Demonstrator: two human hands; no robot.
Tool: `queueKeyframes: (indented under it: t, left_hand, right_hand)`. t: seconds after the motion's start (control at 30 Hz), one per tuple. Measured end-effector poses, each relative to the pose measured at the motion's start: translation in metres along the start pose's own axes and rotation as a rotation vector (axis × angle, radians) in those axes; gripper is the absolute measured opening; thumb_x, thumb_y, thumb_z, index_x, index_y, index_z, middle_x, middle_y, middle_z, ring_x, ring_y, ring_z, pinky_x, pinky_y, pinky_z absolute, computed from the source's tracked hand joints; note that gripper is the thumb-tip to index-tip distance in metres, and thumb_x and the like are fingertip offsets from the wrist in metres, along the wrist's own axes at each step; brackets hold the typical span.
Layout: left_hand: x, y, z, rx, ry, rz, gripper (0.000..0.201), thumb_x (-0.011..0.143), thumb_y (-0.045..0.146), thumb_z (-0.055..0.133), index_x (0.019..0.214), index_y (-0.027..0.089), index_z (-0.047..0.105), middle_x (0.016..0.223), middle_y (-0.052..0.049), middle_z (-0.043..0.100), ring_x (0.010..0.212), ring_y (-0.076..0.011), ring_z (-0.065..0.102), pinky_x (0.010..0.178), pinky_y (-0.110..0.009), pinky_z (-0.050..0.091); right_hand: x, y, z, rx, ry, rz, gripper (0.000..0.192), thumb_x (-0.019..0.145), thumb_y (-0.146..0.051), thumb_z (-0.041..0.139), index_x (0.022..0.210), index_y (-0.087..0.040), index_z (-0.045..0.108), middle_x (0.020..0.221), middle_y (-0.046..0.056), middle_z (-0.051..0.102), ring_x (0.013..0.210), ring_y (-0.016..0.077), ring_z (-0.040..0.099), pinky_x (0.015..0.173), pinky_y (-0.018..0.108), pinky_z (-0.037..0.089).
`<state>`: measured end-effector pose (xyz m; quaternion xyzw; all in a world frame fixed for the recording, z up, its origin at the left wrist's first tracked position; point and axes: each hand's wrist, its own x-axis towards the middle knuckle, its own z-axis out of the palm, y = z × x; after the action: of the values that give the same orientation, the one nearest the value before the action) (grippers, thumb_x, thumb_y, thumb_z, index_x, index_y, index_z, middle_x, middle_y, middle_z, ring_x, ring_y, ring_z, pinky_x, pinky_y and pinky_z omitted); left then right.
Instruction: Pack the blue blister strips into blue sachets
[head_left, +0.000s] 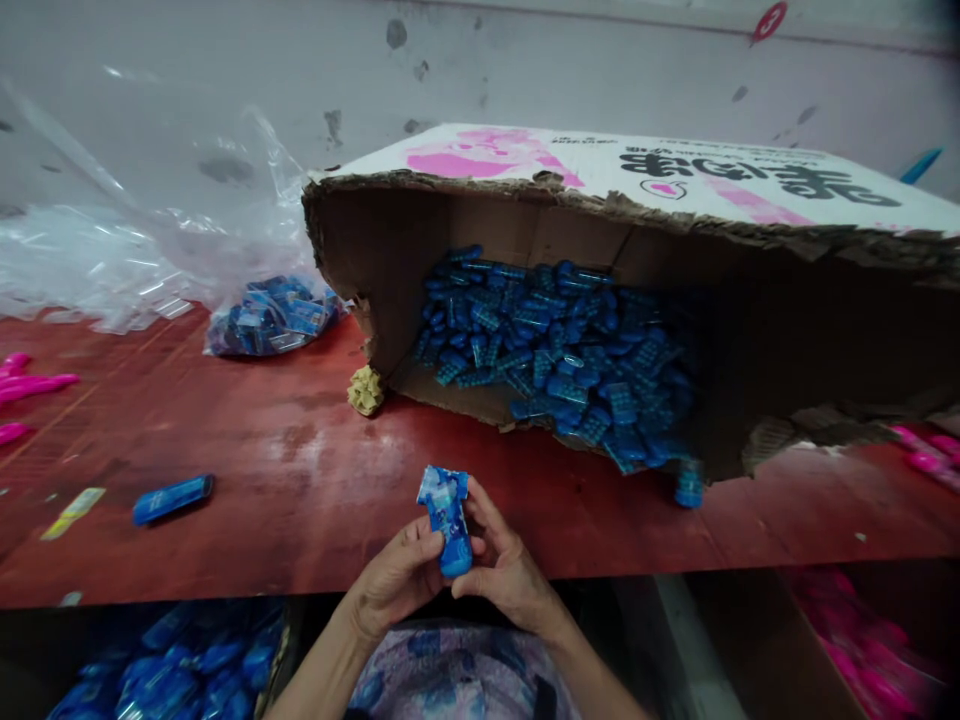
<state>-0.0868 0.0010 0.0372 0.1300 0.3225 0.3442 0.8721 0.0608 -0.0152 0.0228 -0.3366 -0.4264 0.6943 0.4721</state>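
Note:
Between my two hands is a small blue printed packet (pixel 448 520), flared at its top and rounded at its lower end. The fingers of my left hand (pixel 401 572) close on its left side, the thumb lying across its front. My right hand (pixel 510 575) grips it from the right, with the thumb near the rounded end. Beyond the hands, a large cardboard box (pixel 397 270) lies on its side, its mouth facing me. Inside is a heap of small blue plastic pieces (pixel 555 350), and a single blue piece (pixel 688 484) sits just outside the mouth.
On the red tabletop (pixel 300 500) at left lie a flat blue case (pixel 173 499) and a yellow strip (pixel 73 513). A crumpled yellowish lump (pixel 365 391) touches the box corner. Behind stands a clear bag of blue packets (pixel 274 315). Blue packets (pixel 187 670) fill a container below the table edge.

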Motion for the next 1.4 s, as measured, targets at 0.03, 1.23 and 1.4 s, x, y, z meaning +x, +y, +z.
queueKeyframes:
  t: [0.03, 1.23, 1.4]
  left_hand:
    - [0.000, -0.002, 0.000, -0.014, -0.001, 0.006, 0.032, 0.060, 0.024, 0.073, 0.089, 0.012, 0.067, 0.076, -0.009, 0.071, 0.067, -0.0170, 0.064, 0.063, -0.024, 0.047]
    - [-0.022, 0.036, -0.030, -0.346, 0.595, 0.556, 0.037, 0.082, 0.043, 0.037, 0.089, 0.016, 0.063, 0.088, -0.011, 0.068, 0.091, -0.0253, 0.062, 0.077, -0.041, 0.050]
    - [-0.036, 0.050, -0.058, -0.391, 0.776, 0.504, 0.037, 0.085, 0.034, 0.033, 0.094, 0.009, 0.058, 0.076, -0.011, 0.066, 0.082, -0.0224, 0.064, 0.069, -0.037, 0.053]
  right_hand:
    - [0.001, -0.001, -0.001, 0.017, -0.002, -0.005, 0.091, 0.056, -0.015, 0.078, 0.130, -0.041, 0.031, 0.127, -0.001, 0.048, 0.110, 0.0180, 0.050, 0.084, 0.028, 0.044]
    - [0.026, 0.000, -0.012, -1.028, 0.185, -0.172, 0.035, 0.080, -0.020, 0.056, 0.114, -0.029, 0.055, 0.109, 0.005, 0.058, 0.098, 0.0212, 0.051, 0.086, 0.037, 0.039]
    - [0.044, 0.014, -0.010, -1.479, 0.305, -0.162, 0.019, 0.081, -0.018, 0.056, 0.097, -0.025, 0.063, 0.102, 0.007, 0.060, 0.093, 0.0243, 0.049, 0.079, 0.039, 0.038]
